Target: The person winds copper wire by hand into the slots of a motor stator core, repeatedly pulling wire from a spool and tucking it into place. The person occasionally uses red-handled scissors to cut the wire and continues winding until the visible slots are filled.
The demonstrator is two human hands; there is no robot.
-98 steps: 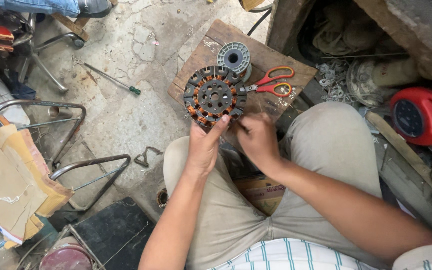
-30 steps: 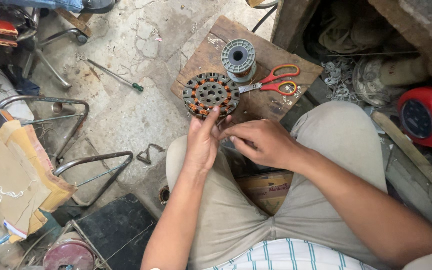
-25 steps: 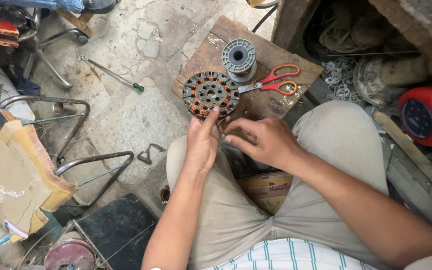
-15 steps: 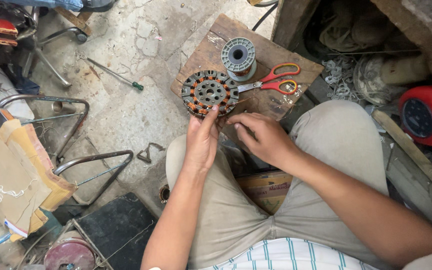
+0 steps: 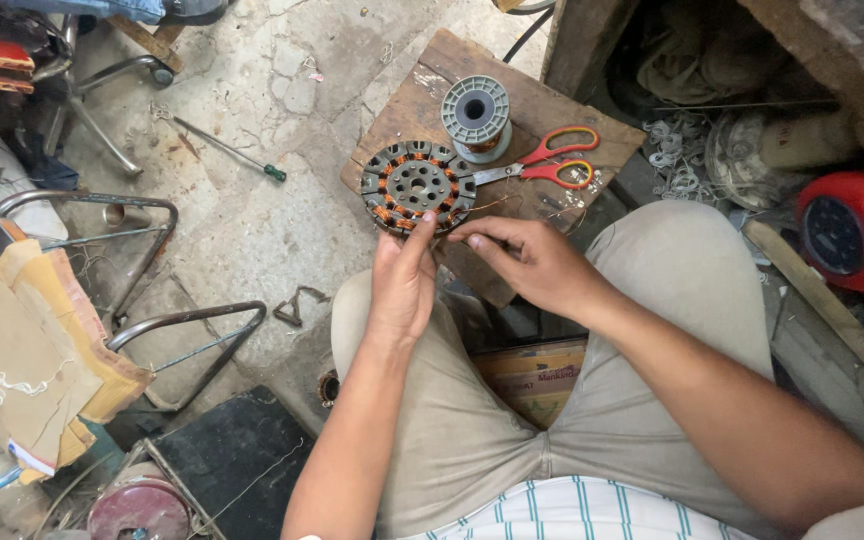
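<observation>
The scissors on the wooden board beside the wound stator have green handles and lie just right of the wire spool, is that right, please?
Not quite: the scissors have red handles, not green, as the head view shows. The rest holds: they lie on the wooden board beside the wound stator, just right of the wire spool.

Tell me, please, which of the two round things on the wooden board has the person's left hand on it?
The flat stator with copper windings, at the board's near edge; the left hand touches its rim. The grey wire spool stands untouched behind it.
</observation>
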